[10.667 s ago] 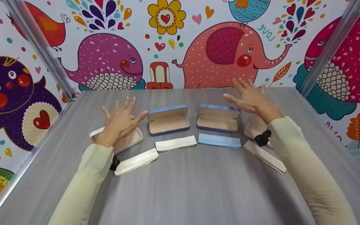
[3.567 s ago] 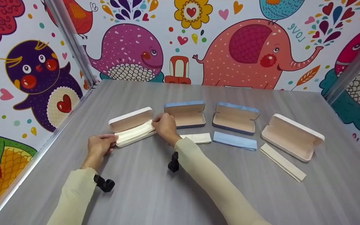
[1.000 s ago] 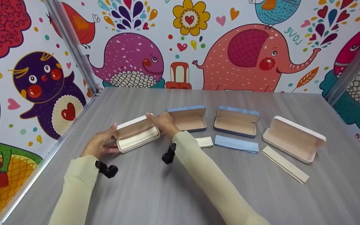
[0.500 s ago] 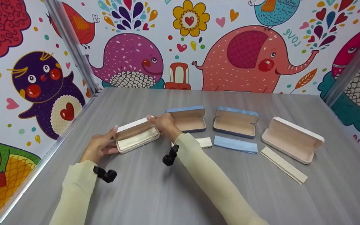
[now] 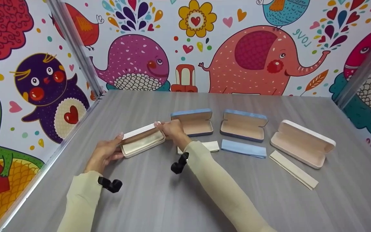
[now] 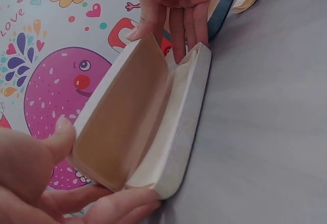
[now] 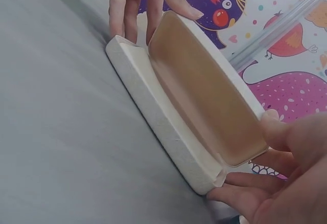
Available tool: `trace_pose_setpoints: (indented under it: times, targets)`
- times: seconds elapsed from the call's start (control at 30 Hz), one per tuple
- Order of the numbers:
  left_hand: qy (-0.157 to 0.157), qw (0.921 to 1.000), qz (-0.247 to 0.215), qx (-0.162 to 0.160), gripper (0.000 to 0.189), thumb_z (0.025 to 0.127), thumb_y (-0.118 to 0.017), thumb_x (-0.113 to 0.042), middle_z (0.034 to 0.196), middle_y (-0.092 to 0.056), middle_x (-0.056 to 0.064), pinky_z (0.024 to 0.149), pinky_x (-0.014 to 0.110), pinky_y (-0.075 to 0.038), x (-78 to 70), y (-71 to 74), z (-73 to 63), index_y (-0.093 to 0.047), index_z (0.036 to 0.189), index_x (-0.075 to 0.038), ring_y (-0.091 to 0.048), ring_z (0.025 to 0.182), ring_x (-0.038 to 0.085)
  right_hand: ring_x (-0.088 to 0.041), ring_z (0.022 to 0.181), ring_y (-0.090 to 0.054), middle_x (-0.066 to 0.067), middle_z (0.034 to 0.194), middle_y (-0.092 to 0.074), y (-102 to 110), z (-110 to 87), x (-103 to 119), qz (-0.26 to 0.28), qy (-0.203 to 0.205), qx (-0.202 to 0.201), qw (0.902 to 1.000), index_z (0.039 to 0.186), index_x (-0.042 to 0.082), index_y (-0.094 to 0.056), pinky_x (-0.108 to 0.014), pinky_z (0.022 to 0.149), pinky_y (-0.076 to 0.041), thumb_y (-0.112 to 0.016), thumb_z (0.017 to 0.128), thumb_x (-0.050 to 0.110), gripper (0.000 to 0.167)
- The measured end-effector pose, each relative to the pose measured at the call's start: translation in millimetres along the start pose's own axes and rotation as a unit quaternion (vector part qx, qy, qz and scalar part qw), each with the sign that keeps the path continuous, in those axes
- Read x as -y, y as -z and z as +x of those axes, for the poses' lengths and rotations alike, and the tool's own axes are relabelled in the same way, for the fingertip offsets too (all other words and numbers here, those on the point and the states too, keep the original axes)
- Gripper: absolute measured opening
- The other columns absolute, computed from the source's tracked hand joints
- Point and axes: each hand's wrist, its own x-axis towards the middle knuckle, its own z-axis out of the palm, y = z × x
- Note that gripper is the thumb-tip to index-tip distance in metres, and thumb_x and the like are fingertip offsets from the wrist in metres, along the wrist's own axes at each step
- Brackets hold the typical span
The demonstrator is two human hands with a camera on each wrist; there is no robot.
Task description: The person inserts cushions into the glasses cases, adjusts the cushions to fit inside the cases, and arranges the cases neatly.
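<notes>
A white glasses case (image 5: 140, 131) sits at the left of the group, its lid tilted partway down over the base. Inside lies a folded cream cloth (image 5: 143, 145). My left hand (image 5: 103, 153) grips the case's left end, thumb on the lid edge and fingers by the base. At the other end, my right hand (image 5: 173, 130) holds it likewise, its thumb on the lid. In the left wrist view the base wall (image 6: 185, 127) rests on the table. The right wrist view shows the tan lid lining (image 7: 204, 88) and both thumbs on the lid's rim.
Two raised-lid blue glasses cases (image 5: 201, 129) (image 5: 242, 130) and another white case (image 5: 298, 146) stand to the right. Before them lie a white cloth (image 5: 212, 146), partly behind my right arm, a blue cloth (image 5: 243, 149) and a cream cloth (image 5: 293, 169). Printed walls (image 5: 134, 61) enclose the table.
Earlier the cloth lay before the white case; later both hands held it in the case. Now they grip the case's ends, and its lid has tipped lower over the past second.
</notes>
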Motion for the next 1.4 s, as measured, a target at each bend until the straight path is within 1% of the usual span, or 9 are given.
trace_pose_setpoints:
  times: [0.2, 0.3, 0.4, 0.5, 0.6, 0.93, 1.13, 1.2, 1.4]
  targets:
    - [-0.015, 0.9999, 0.006, 0.002, 0.080, 0.102, -0.054, -0.040, 0.122, -0.060, 0.030, 0.070, 0.020, -0.061, 7.9, -1.9, -0.6, -0.027, 0.148, 0.019, -0.068, 0.074, 0.006, -0.012, 0.089, -0.067, -0.004, 0.107, -0.074, 0, -1.9, -9, 0.043, 0.004, 0.006, 0.9991, 0.112, 0.005, -0.075, -0.027, 0.080, -0.061, -0.078, 0.087, 0.033, 0.038]
    - [-0.025, 0.9997, 0.001, 0.006, 0.078, 0.101, -0.055, -0.039, 0.133, -0.056, 0.032, 0.072, 0.019, -0.061, 7.4, -3.9, 0.6, -0.029, 0.148, 0.018, -0.067, 0.078, 0.006, -0.008, 0.076, -0.061, 0.004, 0.082, -0.069, 3, -2.2, -12, 0.051, 0.021, 0.004, 0.9985, 0.090, 0.010, -0.077, -0.020, 0.068, -0.057, -0.078, 0.088, 0.032, 0.022]
    - [-0.037, 0.9992, -0.007, 0.014, 0.078, 0.101, -0.056, -0.039, 0.137, -0.054, 0.033, 0.075, 0.019, -0.061, 8.1, -4.6, 1.4, -0.029, 0.148, 0.017, -0.067, 0.082, 0.008, -0.006, 0.064, -0.053, 0.007, 0.067, -0.058, 4, -1.5, -14, 0.054, 0.035, -0.003, 0.9979, 0.077, 0.010, -0.073, -0.016, 0.058, -0.048, -0.078, 0.088, 0.031, 0.024]
    - [-0.046, 0.9986, -0.015, 0.020, 0.077, 0.101, -0.057, -0.037, 0.142, -0.049, 0.035, 0.077, 0.019, -0.060, 13.1, -2.6, 0.5, -0.028, 0.148, 0.017, -0.067, 0.086, 0.009, -0.003, 0.063, -0.054, 0.001, 0.079, -0.072, 1, -0.7, -17, 0.044, 0.041, -0.009, 0.9981, 0.095, 0.007, -0.080, -0.015, 0.058, -0.051, -0.079, 0.088, 0.029, 0.024]
    - [-0.049, 0.9983, -0.027, 0.020, 0.077, 0.101, -0.059, -0.034, 0.141, -0.049, 0.035, 0.077, 0.019, -0.060, 17.4, -0.5, 0.0, -0.026, 0.149, 0.017, -0.066, 0.089, 0.010, -0.003, 0.069, -0.059, -0.008, 0.107, -0.076, 0, 0.0, -19, 0.035, 0.046, 0.000, 0.9983, 0.115, 0.008, -0.074, -0.016, 0.065, -0.056, -0.079, 0.088, 0.028, 0.034]
    - [-0.060, 0.9977, -0.016, 0.028, 0.078, 0.101, -0.060, -0.026, 0.150, -0.035, 0.038, 0.089, 0.022, -0.058, 19.2, -3.6, 2.5, -0.019, 0.151, 0.017, -0.058, 0.126, 0.028, -0.010, 0.090, -0.066, -0.012, 0.129, -0.068, 5, 1.1, -25, 0.047, 0.042, 0.017, 0.9979, 0.121, 0.006, -0.071, -0.026, 0.083, -0.061, -0.079, 0.088, 0.022, 0.038]
    - [-0.072, 0.9968, -0.030, 0.018, 0.070, 0.096, -0.067, -0.018, 0.118, -0.065, 0.020, 0.081, 0.021, -0.060, 24.7, -1.5, 1.9, -0.032, 0.145, 0.019, -0.068, 0.094, 0.009, -0.008, 0.087, -0.063, -0.011, 0.132, -0.066, 3, 0.3, -30, 0.054, 0.042, 0.023, 0.9974, 0.120, 0.005, -0.070, -0.023, 0.082, -0.060, -0.080, 0.086, 0.019, 0.038]
    - [-0.074, 0.9966, -0.033, 0.016, 0.069, 0.095, -0.069, -0.017, 0.109, -0.066, 0.009, 0.080, 0.019, -0.060, 26.2, -0.9, 1.9, -0.035, 0.143, 0.019, -0.067, 0.088, 0.005, -0.007, 0.085, -0.062, -0.012, 0.128, -0.068, 3, 0.1, -32, 0.052, 0.043, 0.019, 0.9975, 0.120, 0.006, -0.071, -0.022, 0.079, -0.060, -0.081, 0.086, 0.019, 0.038]
    - [-0.072, 0.9971, -0.024, 0.001, 0.066, 0.093, -0.072, -0.016, 0.107, -0.064, 0.006, 0.076, 0.015, -0.058, 28.5, -1.8, 1.5, -0.040, 0.142, 0.017, -0.065, 0.082, 0.001, -0.004, 0.079, -0.060, -0.011, 0.127, -0.069, 2, -0.4, -38, 0.038, 0.055, 0.014, 0.9977, 0.120, 0.008, -0.071, -0.017, 0.073, -0.056, -0.080, 0.086, 0.019, 0.037]
